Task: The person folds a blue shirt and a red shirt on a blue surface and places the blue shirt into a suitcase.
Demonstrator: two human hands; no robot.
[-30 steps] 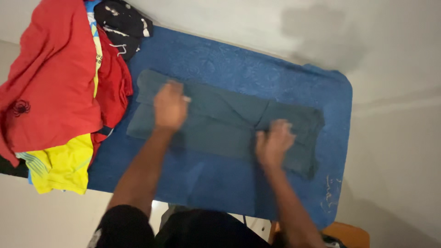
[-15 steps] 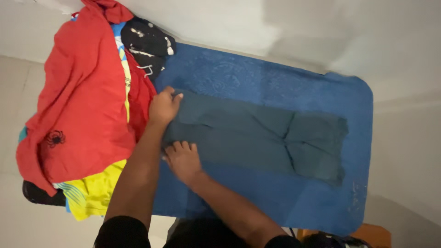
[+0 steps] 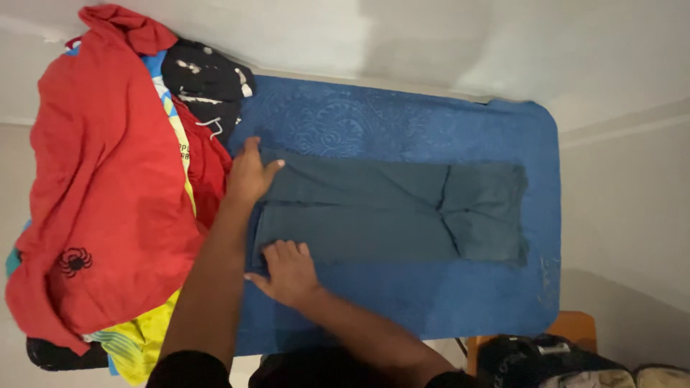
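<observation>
**Both hands flat on the left end of the dark trousers**

My left hand [image 3: 250,174] rests on the far left corner of the dark grey-green trousers [image 3: 388,212]. Palm down, fingers [image 3: 251,147] released and spread, thumb out to the right along the cloth. Nothing is grasped; the hand only presses.

My right hand [image 3: 287,271] lies on the near left corner of the same garment, arm crossing in from the lower right. Fingers released, extended flat, their tips on the trousers' near edge; again no grip on the fabric.

The trousers lie flat and lengthwise along the middle of the desk, on the blue towel [image 3: 402,115] that covers the top. Their left end sits under my two hands, close to the desk's left edge; the wider right end stops short of the right edge. A diagonal crease shows right of centre. Bare towel borders the garment on the far and near sides.

At the left edge of the desk, a heap of clothes: a large red garment [image 3: 100,179] with a small black spider print on top, hanging over the side; a yellow garment [image 3: 140,341] beneath it at the near left corner; a black garment [image 3: 205,75] with white marks at the far left corner. My left hand is just beside this heap.

A dark bag [image 3: 539,359] sits below the desk's near right corner.
</observation>
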